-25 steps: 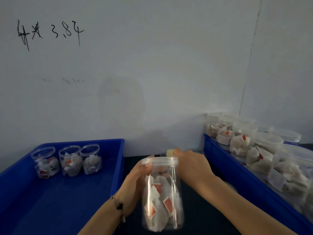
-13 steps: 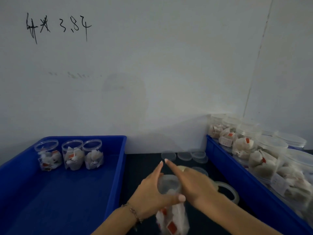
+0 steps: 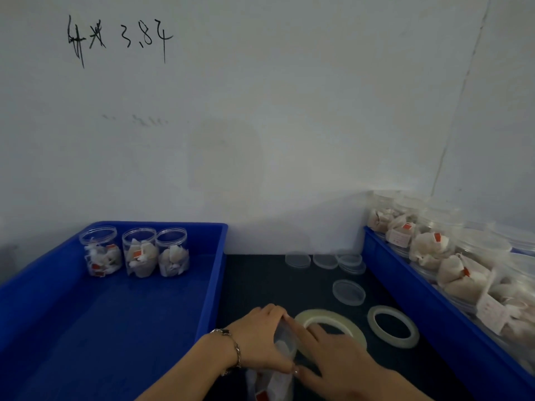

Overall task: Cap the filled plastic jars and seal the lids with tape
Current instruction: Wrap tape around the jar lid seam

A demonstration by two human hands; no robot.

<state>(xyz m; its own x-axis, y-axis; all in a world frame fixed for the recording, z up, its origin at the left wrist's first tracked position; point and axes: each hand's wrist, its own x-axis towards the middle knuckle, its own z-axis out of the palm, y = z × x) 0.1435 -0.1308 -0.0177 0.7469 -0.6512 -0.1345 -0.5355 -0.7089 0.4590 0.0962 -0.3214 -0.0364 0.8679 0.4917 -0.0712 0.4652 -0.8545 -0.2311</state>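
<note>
A filled clear plastic jar [image 3: 272, 380] was held low at the bottom centre of the view, over the dark table [image 3: 260, 285], between the two blue trays. Its lid [image 3: 285, 338] was seated on top, tilted toward the camera. White sachets with red tags could be seen through the jar wall. The jar's upper part was gripped by the left hand [image 3: 260, 340], whose fingers were curled round the lid rim and whose thumb was laid across the side. A bracelet [image 3: 236, 348] was worn on that wrist. The right hand [image 3: 333, 360] was laid against the lid and the jar's right side with its fingers fairly straight; they pressed rather than curled round it.

Just behind the right hand, a roll of clear tape [image 3: 330, 322] was lying flat on the table, and a second roll [image 3: 392, 326] lay beside it to the right. Loose clear lids [image 3: 348, 292] were scattered farther back. In the left blue tray [image 3: 208, 299], three uncapped filled jars [image 3: 139, 251] stood in a row at the far end. The right blue tray [image 3: 405, 287] was crowded with capped jars [image 3: 428, 244]. Handwriting [image 3: 118, 36] was marked on the white wall.
</note>
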